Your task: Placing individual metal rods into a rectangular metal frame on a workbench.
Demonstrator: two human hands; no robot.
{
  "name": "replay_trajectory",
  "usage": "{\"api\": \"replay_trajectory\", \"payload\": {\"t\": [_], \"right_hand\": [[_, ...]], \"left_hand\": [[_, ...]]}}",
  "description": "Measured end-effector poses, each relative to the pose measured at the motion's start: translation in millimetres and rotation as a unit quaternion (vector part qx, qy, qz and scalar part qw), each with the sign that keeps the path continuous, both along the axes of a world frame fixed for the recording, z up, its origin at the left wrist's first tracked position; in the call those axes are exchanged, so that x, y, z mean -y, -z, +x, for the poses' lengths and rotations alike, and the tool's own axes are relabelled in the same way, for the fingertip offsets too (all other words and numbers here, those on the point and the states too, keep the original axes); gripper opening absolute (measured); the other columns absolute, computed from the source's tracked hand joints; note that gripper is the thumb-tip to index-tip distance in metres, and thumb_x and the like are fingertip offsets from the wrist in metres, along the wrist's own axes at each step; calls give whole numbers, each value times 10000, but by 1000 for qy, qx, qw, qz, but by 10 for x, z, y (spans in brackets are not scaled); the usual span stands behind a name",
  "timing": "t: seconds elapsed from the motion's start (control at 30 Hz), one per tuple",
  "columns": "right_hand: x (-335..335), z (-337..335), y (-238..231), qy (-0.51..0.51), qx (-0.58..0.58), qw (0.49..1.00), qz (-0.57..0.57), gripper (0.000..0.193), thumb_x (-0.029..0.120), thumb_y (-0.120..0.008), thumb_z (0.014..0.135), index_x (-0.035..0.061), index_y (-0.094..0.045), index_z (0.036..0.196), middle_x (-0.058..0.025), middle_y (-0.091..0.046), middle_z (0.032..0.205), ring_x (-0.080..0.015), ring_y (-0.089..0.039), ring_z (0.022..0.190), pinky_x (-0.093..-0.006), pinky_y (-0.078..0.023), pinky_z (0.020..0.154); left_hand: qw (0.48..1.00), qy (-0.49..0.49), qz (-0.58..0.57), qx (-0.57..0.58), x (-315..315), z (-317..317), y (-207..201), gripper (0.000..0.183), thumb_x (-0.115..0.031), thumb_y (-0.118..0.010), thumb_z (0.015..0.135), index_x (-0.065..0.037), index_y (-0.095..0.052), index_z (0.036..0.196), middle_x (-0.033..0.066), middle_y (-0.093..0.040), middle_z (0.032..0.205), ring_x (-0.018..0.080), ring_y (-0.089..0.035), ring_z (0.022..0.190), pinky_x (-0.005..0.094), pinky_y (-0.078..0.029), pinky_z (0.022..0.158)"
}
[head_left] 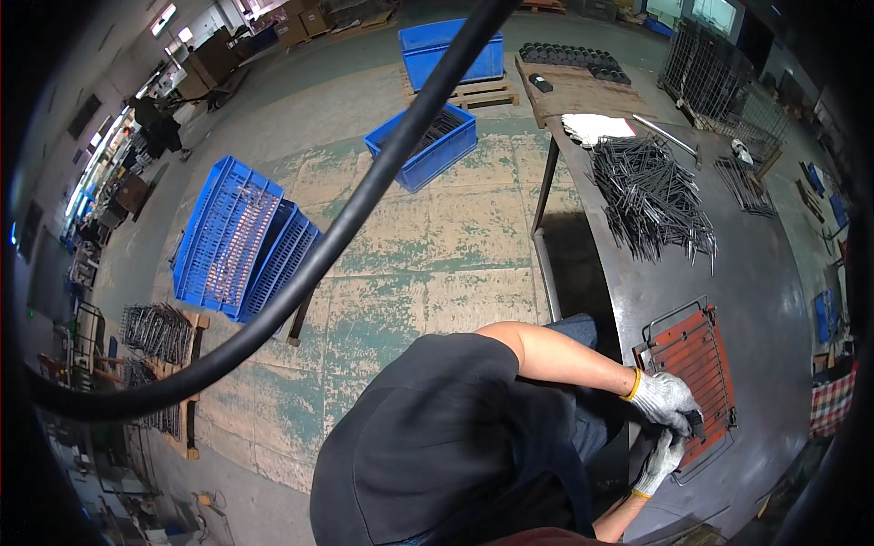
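Note:
On the metal workbench (756, 273), an orange-red board (685, 350) carries a black wire frame with parallel bars. My left hand (663, 400), in a white knit glove with a yellow cuff, is closed over the board's near side. A small dark piece (696, 425) shows at its fingertips. Just below it, my right hand (663, 462), gloved the same way, is closed with its fingers meeting the left ones. What the right fingers grip is hidden. A wire loop (706, 469) sticks out past the board beside my right hand.
A tangled heap of black metal rods (648, 196) lies farther up the bench. Near it are a white glove (596, 127), a metal bar (665, 136) and a wire rack (745, 185). Blue crates (228, 237) stand on the floor leftward. A thick black cable (364, 209) crosses the view.

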State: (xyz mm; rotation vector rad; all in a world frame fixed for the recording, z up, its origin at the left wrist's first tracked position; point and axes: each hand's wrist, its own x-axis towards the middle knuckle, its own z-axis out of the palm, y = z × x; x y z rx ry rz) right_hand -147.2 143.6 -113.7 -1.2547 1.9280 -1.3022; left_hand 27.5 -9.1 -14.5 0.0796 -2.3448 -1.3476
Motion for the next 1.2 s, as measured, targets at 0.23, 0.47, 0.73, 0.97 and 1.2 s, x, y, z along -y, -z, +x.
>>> {"api": "replay_trajectory", "payload": {"t": [0.23,0.47,0.73,0.97,1.2], "right_hand": [[-150,-95,200,9,103,995,-8,310,135,-563,943,-30,-519,1202,-50,-563,1097,-131,-504,951,-263,-420,844],[-397,50,167,110,163,979,-51,426,35,-604,875,2,-463,1276,-98,-527,1234,-191,-529,1064,-317,-448,916],[-555,171,208,127,-138,980,69,225,76,-643,809,6,-615,1021,-112,-641,952,-207,-597,859,-340,-479,773],[-348,440,24,151,-158,956,196,310,219,-597,859,126,-615,1154,-170,-623,1105,-337,-603,1023,-404,-491,866],[-223,365,-82,102,116,983,102,361,294,-539,938,56,-566,1208,-86,-642,1083,-165,-629,972,-321,-489,850]], "left_hand": [[999,1,48,-25,-96,-126,69,338,-397,-628,843,-182,-664,1102,65,-701,919,257,-668,852,361,-499,725],[992,85,82,33,-208,-111,-222,380,-395,-629,825,-133,-672,1095,102,-694,965,269,-658,913,365,-489,776],[983,153,-84,50,-125,-354,-19,426,-472,-532,879,-101,-651,1052,142,-667,934,336,-637,857,419,-494,730],[982,118,-148,24,-95,-509,326,259,-204,-573,903,-37,-654,1084,119,-690,993,218,-660,915,319,-509,815],[806,57,538,239,-62,-960,243,317,-268,-557,942,10,-639,1070,96,-694,957,155,-680,821,261,-547,687]]}}
